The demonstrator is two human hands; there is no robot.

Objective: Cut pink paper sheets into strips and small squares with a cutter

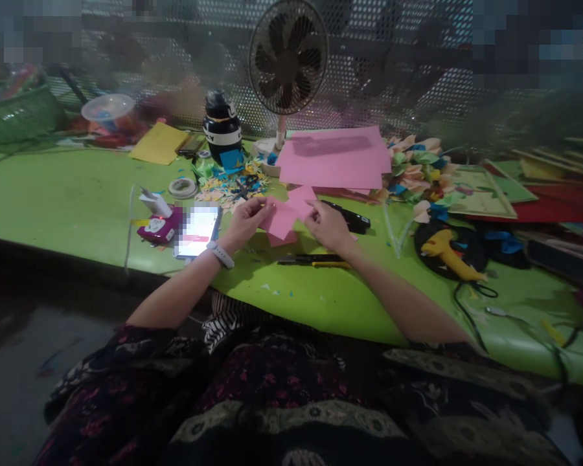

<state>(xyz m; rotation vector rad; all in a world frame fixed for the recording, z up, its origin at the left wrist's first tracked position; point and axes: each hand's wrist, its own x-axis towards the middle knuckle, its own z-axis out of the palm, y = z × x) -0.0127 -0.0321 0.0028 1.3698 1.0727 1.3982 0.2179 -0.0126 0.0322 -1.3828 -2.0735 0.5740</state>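
Between my hands, pink paper pieces are held up over the green table. My left hand pinches the edge of one pink paper piece. A second pink piece has its right edge between the fingers of my right hand; the two pieces overlap, and I cannot tell whether they are joined. Another bit of pink paper shows below them. A black stapler lies just beyond my right hand. On the near side, a dark tool with a yellow strip rests on the table.
Left of my hands are a phone, a purple power strip and a tape roll. Beyond stand a dark bottle, paper scraps, large pink sheets and a fan. Rightward lies a yellow glue gun with its cord.
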